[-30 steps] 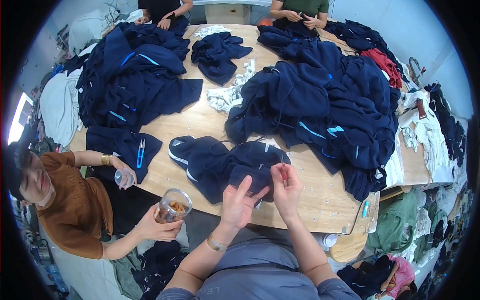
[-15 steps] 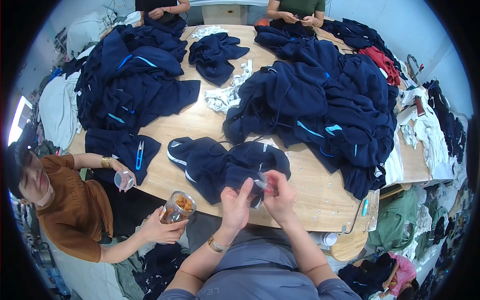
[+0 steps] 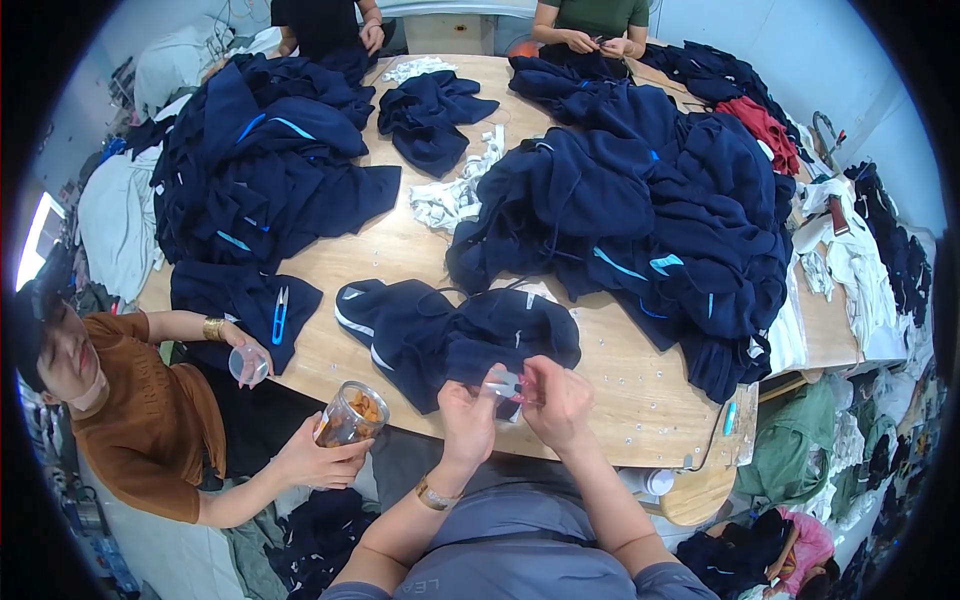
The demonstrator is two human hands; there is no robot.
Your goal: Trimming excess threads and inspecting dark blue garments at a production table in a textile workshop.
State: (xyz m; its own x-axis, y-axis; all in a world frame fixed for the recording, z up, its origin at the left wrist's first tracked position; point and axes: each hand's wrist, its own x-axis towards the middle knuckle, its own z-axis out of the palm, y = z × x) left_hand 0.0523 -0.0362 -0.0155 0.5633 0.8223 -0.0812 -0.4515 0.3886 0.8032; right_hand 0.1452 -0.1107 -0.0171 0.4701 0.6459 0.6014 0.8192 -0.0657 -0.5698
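Observation:
Both my hands are raised over the near edge of the table, close together. Between them is a small clear wrapper (image 3: 509, 384) with white and pinkish-red parts; its contents cannot be made out. My left hand (image 3: 466, 425) pinches one side between thumb and fingers. On the other side, my right hand (image 3: 562, 408) grips it with bent fingers. Just beyond them a navy garment (image 3: 425, 322) with white stripes lies crumpled on the table. To my left, a co-worker holds out a clear jar (image 3: 350, 416) of orange-brown pieces and a clear plastic cup (image 3: 248, 364).
Large heaps of navy garments lie at the left (image 3: 270, 170) and right (image 3: 640, 200) of the wooden table (image 3: 330, 265). Blue thread snips (image 3: 279, 318) rest on navy cloth. White strips (image 3: 450, 200) lie mid-table. Two people work at the far side.
The wrapper has turned and now stretches flat between my hands. The co-worker's jar has tilted slightly. At the far left, a person's hand has moved aside.

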